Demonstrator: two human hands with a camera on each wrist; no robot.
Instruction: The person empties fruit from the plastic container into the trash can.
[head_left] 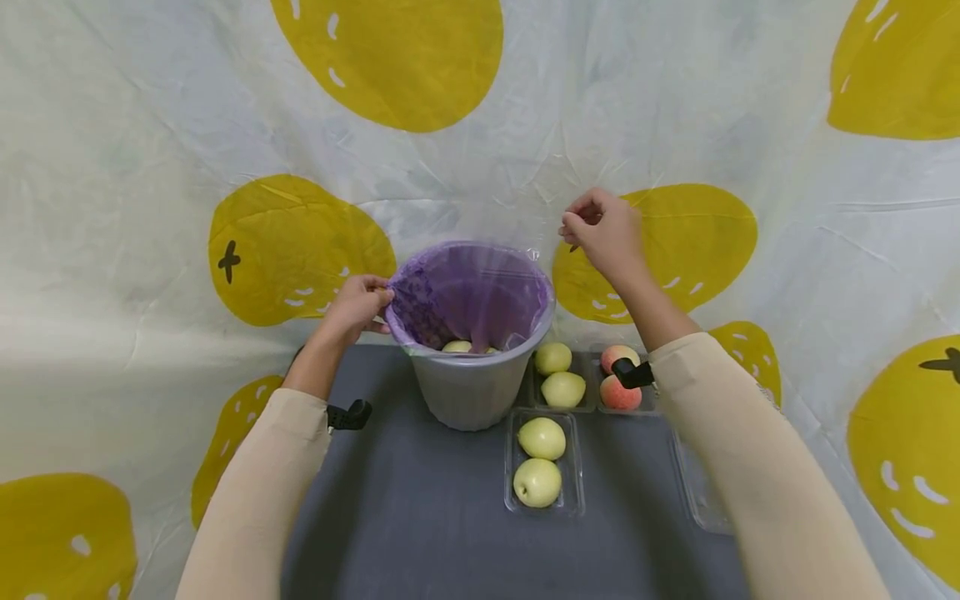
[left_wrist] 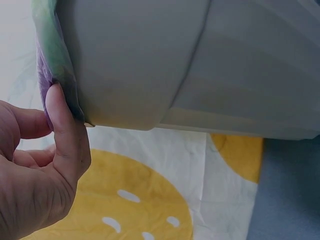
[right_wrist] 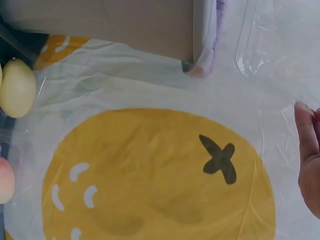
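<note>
A grey bin (head_left: 472, 392) lined with a purple bag (head_left: 468, 292) stands at the back of a dark mat (head_left: 420, 517). A few pale pears (head_left: 457, 346) lie in its bottom. My left hand (head_left: 384, 302) grips the bag's edge at the bin's left rim; in the left wrist view the thumb (left_wrist: 62, 115) presses the bag's folded edge (left_wrist: 52, 60) against the rim. My right hand (head_left: 573, 223) is raised to the right of and above the bin, fingers curled in a pinch on what looks like thin clear plastic film (right_wrist: 250, 45) that trails toward the rim. Only its fingertips (right_wrist: 306, 135) show in the right wrist view.
Right of the bin are clear trays: one with two pears (head_left: 540, 462), one behind it with two pears (head_left: 558, 375), one with two peaches (head_left: 618, 379). An empty clear tray (head_left: 697, 492) lies at the mat's right edge. A white cloth with yellow pear prints (head_left: 292, 250) lies around the mat.
</note>
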